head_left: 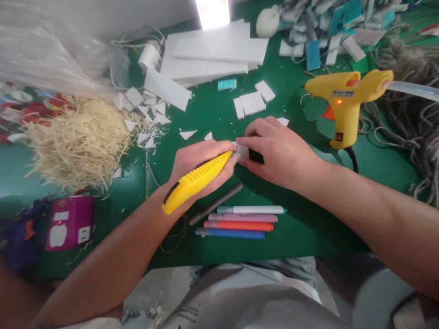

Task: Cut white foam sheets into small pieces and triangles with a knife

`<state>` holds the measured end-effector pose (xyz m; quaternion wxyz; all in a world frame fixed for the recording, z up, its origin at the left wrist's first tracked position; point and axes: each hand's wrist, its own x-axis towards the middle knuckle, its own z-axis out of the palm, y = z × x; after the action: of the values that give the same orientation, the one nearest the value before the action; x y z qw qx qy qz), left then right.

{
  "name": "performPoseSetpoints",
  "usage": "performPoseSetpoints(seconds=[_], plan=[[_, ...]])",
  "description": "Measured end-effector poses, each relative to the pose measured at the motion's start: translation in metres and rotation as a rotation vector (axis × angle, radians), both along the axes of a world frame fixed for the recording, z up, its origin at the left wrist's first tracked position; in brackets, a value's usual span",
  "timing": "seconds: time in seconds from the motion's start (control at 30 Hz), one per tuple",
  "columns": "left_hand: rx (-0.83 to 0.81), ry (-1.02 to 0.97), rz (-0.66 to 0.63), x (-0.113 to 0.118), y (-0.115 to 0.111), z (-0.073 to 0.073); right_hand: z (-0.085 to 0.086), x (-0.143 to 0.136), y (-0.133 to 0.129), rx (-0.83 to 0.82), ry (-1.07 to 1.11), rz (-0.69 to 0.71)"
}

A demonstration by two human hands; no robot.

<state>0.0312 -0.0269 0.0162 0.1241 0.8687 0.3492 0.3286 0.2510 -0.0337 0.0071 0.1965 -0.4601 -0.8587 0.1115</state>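
Note:
My left hand (202,160) is closed around a yellow utility knife (197,183), its handle slanting down to the left. The knife's tip end meets a small white foam piece (242,151). My right hand (274,141) pinches that foam piece from the other side, thumb and fingers on its edge. The blade itself is mostly hidden by the fingers. Just beyond the hands lie several cut white foam blocks (250,104) in a row, with one more foam block (265,91) set apart at an angle.
A yellow glue gun (350,100) stands at the right with its light on. Several markers (240,225) lie near the front edge. White foam sheets (212,55) are stacked at the back under a lamp (213,13). Straw shreds (82,141) heap at left, grey yarn (418,109) at right.

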Motion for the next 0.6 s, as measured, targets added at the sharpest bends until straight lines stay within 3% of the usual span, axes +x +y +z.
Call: performPoseSetpoints(seconds=[0.6], plan=[[0.008,0.037,0.051,0.0000,-0.0055,0.0025,0.0040,-0.0025,-0.0003,-0.021,-0.062,-0.014]])
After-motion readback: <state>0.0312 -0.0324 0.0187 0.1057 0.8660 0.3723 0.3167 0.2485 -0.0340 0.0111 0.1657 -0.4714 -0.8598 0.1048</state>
